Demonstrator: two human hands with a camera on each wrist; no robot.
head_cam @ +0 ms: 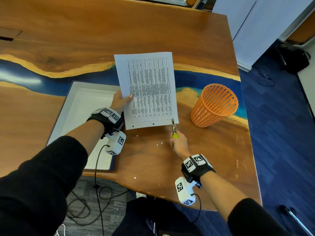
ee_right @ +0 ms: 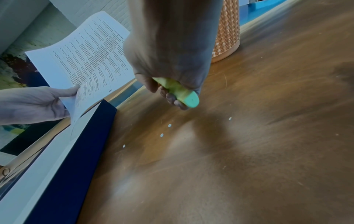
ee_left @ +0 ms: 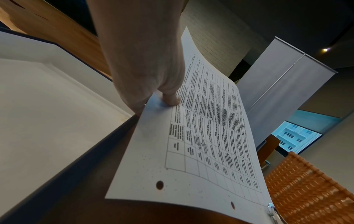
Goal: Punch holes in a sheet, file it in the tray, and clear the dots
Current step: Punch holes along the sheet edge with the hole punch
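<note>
Left hand point(head_cam: 120, 101) pinches the sheet point(head_cam: 148, 89) by its left edge, thumb on top, and we hold it lifted over the desk point(head_cam: 153, 160). Right hand point(head_cam: 179, 144) has its fingers curled round the green-handled hole punch point(head_cam: 173, 127), whose metal head sits on the sheet's near right corner. Two holes point(head_cam: 133, 126) show on the near edge. Paper dots point(head_cam: 159, 144) lie on the desk. Tray point(head_cam: 71, 108) left, orange basket point(head_cam: 214, 104) right.

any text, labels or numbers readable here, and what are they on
No text can be read.
Sheet: a printed table with many lines of text, too small and blurred to read.
Wrist bands: black-and-white square code markers, no words.
Orange basket, tray, hole punch: no label visible.
</note>
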